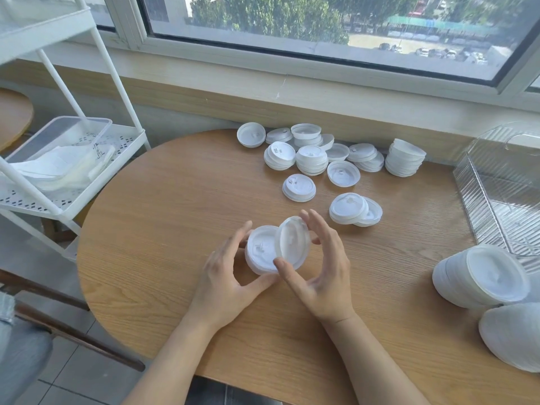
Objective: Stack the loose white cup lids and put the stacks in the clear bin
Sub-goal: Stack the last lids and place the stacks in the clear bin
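Note:
My left hand (pixel 225 276) grips a short stack of white cup lids (pixel 260 249) from the left, just above the middle of the wooden table (pixel 163 217). My right hand (pixel 321 264) holds a single white lid (pixel 292 244) tilted on edge against that stack, thumb below and fingers over its top. Several loose lids and small piles (pixel 315 159) lie at the far side of the table. The clear ribbed bin (pixel 502 188) stands at the right edge. Two long lid stacks, one (pixel 479 279) and another (pixel 511 337), lie on their sides by the bin.
A white wire cart (pixel 76 173) stands left of the table, with a clear tub of papers (pixel 64 150) on its shelf. A window sill runs behind the table. A pair of lids (pixel 355 210) lies just right of my hands.

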The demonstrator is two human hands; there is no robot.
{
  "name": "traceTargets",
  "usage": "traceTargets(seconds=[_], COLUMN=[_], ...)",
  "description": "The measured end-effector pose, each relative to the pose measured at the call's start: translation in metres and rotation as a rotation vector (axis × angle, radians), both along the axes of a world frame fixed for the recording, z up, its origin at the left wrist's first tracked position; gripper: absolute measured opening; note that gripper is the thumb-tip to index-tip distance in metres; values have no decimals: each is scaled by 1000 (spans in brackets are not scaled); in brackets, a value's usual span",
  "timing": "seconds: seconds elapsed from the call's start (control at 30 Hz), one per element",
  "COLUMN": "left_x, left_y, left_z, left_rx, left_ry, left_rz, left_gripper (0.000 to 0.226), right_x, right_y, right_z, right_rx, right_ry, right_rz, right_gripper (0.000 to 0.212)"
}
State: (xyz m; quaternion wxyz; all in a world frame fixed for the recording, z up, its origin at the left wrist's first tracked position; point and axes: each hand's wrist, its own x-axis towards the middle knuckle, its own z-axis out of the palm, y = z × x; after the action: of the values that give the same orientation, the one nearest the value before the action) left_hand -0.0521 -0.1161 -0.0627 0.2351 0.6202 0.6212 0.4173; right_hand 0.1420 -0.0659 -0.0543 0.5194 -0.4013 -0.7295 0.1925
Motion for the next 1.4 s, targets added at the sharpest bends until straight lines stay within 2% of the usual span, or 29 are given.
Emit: traceTargets(seconds=[0.33, 0.57, 0.67, 0.77, 0.97, 1.23, 1.4], left_x=[-1, 0, 0, 0, -1, -3, -3], left_y=[2, -1, -2, -1, 0, 2, 2], left_z=[-1, 2, 4, 5, 2, -2, -3], left_rx=[23, 25, 15, 25, 60, 38, 28], left_ry=[22, 6, -22, -40, -26, -3, -12], left_rz=[-41, -22, -14, -45, -47, -41, -40], left_gripper=[89, 91, 91, 81, 62, 66, 70], right_x=[-6, -3, 0, 1, -3, -4, -5], right_y=[1, 4, 6, 8, 11, 17, 17], right_z=[-2, -1, 0, -1, -4, -8, -7], right_rx=[-92, -221, -275, -328, -375, -398, -414], right_ry=[-127, -43, -23, -93, -163, -224, -230], right_rz=[121, 144, 113, 114, 150, 178, 187], right_gripper=[91, 98, 88, 78, 74, 71, 79])
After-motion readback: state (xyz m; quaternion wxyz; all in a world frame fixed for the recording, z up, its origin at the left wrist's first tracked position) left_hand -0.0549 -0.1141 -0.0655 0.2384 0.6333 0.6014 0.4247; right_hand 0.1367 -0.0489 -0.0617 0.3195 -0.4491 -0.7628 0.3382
